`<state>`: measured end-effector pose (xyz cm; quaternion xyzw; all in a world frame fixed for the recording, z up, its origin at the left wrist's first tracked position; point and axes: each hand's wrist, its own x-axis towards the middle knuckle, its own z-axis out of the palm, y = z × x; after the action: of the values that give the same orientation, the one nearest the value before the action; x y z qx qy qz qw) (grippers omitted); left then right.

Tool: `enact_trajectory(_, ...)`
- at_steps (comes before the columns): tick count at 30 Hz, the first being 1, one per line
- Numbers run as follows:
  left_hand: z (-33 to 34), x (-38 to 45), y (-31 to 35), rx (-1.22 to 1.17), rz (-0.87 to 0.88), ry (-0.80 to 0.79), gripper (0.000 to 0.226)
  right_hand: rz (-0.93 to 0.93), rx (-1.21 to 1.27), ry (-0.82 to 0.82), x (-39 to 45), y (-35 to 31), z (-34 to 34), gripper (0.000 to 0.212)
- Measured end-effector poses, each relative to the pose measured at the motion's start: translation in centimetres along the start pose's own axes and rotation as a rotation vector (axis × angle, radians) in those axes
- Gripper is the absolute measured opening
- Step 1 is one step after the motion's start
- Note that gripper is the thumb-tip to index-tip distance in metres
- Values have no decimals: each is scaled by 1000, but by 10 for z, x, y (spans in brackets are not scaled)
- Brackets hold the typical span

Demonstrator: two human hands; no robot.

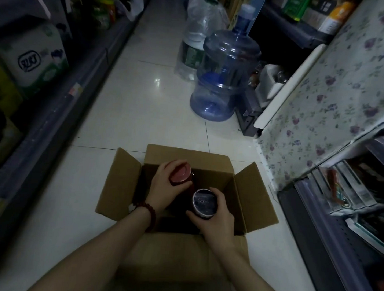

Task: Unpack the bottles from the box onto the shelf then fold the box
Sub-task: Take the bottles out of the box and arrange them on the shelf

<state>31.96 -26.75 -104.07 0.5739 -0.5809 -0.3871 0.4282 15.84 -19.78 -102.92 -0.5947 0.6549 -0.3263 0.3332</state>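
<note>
An open cardboard box (250, 200) sits on the white tiled floor with all its flaps spread out. My left hand (162, 188) grips a bottle with a red cap (181, 172) at the box's far left. Beside it, my right hand (216, 214) wraps around a second bottle with a dark, foil-wrapped top (205, 203). Both bottles are upright, with their tops above the box's opening. The box's inside is dark, so any other bottles are hidden. A shelf (347, 240) with packaged goods stands to the right.
A big blue water jug (222, 80) and a clear plastic-wrapped bottle (195, 40) stand on the floor beyond the box. A flowered cloth (331, 107) covers a counter on the right. Shelving with packs (32, 57) lines the left side of the aisle.
</note>
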Motion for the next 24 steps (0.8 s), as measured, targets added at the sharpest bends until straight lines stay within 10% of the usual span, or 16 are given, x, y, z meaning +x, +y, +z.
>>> enact_trajectory(11, -24, -1, 65, 53, -19, 83, 76, 53, 58, 62, 15, -49, -57, 71)
enact_trajectory(24, -111, -7, 350, 130, -132, 124, 76, 85, 145, 62, 1, -280, -228, 67)
